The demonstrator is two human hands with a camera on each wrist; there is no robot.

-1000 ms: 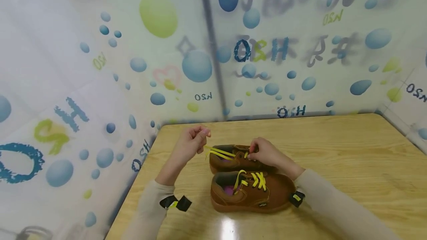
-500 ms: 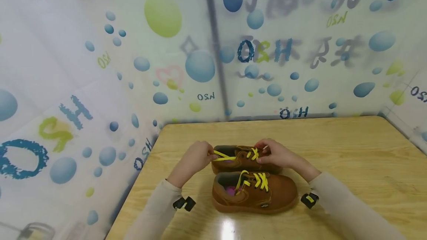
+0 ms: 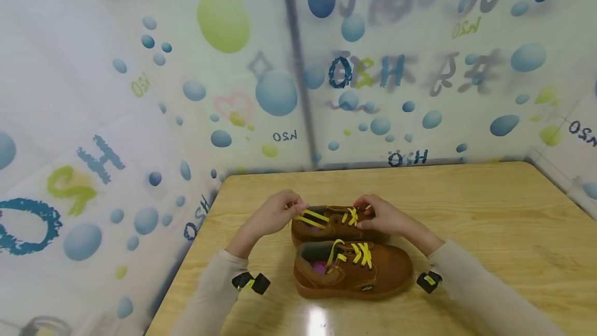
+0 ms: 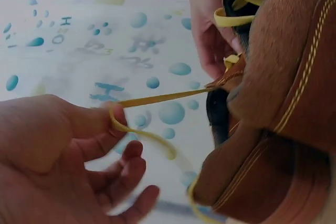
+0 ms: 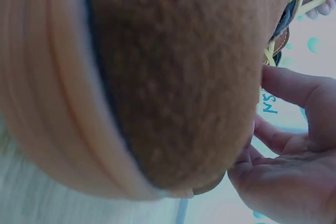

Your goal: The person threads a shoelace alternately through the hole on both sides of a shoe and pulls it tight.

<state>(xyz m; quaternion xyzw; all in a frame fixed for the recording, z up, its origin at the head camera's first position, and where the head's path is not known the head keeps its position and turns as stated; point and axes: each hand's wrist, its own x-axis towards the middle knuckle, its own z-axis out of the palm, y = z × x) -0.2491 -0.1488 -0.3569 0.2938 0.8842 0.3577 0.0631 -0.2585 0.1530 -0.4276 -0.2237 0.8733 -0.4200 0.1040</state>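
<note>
Two brown shoes with yellow laces lie side by side on the table, toes to the right. At the heel end of the far shoe (image 3: 337, 231), my left hand (image 3: 272, 215) pinches a yellow shoelace (image 4: 163, 98) between thumb and forefinger. The lace runs taut to the shoe, and its loose end hangs below the fingers in the left wrist view. My right hand (image 3: 386, 217) holds the far shoe's front, thumb on the near side of the lacing. The near shoe (image 3: 392, 268) stands untouched, its toe hiding part of the right hand in the right wrist view.
The wooden table (image 3: 489, 232) stretches away to the right of the shoes. A patterned wall sheet (image 3: 396, 118) rises behind the table's back edge, and another stands along the left side.
My left hand has come down and closer to the far shoe, still with the lace. The right hand has shifted from the lacing onto the front of that shoe.
</note>
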